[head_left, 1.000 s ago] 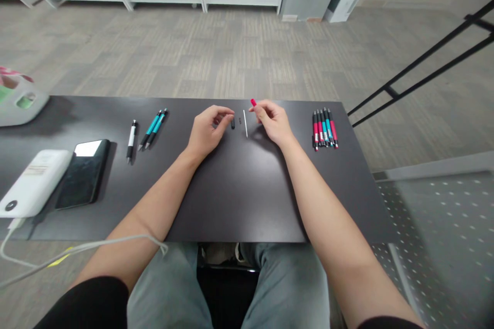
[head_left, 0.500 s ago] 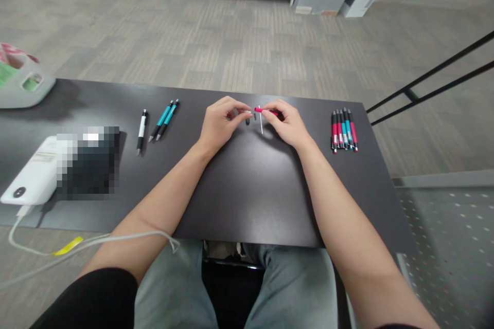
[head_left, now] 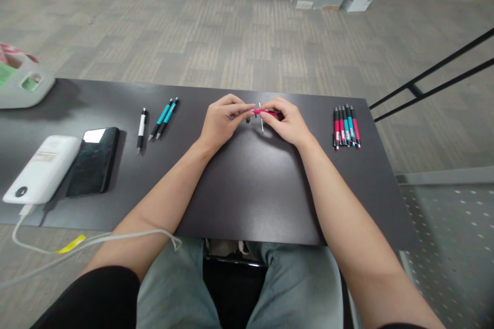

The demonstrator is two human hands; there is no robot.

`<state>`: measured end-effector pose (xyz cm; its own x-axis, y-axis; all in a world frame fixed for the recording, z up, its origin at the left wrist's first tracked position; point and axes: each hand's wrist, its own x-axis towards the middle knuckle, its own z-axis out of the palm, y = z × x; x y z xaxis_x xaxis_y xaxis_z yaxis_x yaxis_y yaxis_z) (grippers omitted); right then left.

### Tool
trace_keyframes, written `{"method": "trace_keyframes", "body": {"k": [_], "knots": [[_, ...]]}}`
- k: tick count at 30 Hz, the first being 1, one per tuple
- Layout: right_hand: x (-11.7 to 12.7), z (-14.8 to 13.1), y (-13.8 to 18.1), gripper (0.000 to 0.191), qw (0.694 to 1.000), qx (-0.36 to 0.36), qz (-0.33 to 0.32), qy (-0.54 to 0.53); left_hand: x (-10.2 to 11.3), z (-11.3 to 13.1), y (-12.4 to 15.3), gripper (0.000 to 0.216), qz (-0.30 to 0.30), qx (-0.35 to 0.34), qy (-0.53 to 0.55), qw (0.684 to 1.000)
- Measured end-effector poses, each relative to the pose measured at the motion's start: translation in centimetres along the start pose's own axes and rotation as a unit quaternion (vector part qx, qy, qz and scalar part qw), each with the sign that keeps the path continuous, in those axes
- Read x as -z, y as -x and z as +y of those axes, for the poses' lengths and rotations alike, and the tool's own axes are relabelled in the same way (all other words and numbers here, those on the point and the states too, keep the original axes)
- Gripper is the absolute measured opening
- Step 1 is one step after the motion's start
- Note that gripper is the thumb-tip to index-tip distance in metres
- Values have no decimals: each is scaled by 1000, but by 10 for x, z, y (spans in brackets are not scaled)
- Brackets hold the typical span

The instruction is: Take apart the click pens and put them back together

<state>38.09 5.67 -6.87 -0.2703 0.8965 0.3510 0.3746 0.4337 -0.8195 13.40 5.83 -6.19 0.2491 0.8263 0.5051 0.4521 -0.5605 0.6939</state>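
Fingers of the right hand (head_left: 284, 119) pinch a red pen barrel (head_left: 257, 111) sideways above the white refill (head_left: 262, 126), presumably so its end faces the left hand (head_left: 226, 119), whose fingertips press together there; anything between them is hidden.

The barrel (head_left: 257, 111) at centre is pinkish red, the slim rod (head_left: 262, 126) whitish, the bench (head_left: 239, 190) charcoal. At right, pens (head_left: 350, 124) show red and teal with black; at left, two pens (head_left: 167, 118) are teal and black, another (head_left: 142, 126) white and black. Streaky grey-beige patches pattern the far floor (head_left: 193, 46).
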Motion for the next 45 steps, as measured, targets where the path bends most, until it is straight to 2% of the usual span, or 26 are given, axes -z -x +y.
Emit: {"method": "trace_keyframes", "body": {"k": [5, 12, 15, 18, 20, 23, 28, 35, 41, 45], "knots": [[0, 3, -1, 43, 1000, 15, 10, 8, 0, -7, -1, 12, 11, -29, 4, 999], [-2, 8, 1, 38, 997, 73, -3, 11, -2, -10, 1, 18, -19, -43, 28, 999], [-3, 7, 1, 40, 996, 87, 8, -6, 0, -9, 1, 33, -5, -27, 26, 999], [-2, 12, -2, 48, 996, 72, 45, -22, -1, -5, 2, 44, -11, -10, 5, 1000], [0, 20, -5, 56, 994, 57, 86, -29, -3, 1, 4, 41, -50, -18, -37, 998], [2, 39, -11, 65, 989, 33, 137, -49, -8, 14, 11, 32, -116, -66, -127, 983], [3, 65, -17, 70, 978, 1, 179, -108, -13, 29, 19, 24, -182, -95, -193, 959], [5, 63, -17, 72, 970, -28, 186, -154, -6, 35, 15, 12, -211, -61, -148, 964], [4, 55, -16, 72, 963, -48, 204, -171, -3, 34, 15, 11, -179, -15, -198, 964], [3, 53, -15, 68, 959, -39, 207, -189, -2, 34, 14, 12, -200, -16, -225, 953]]}}
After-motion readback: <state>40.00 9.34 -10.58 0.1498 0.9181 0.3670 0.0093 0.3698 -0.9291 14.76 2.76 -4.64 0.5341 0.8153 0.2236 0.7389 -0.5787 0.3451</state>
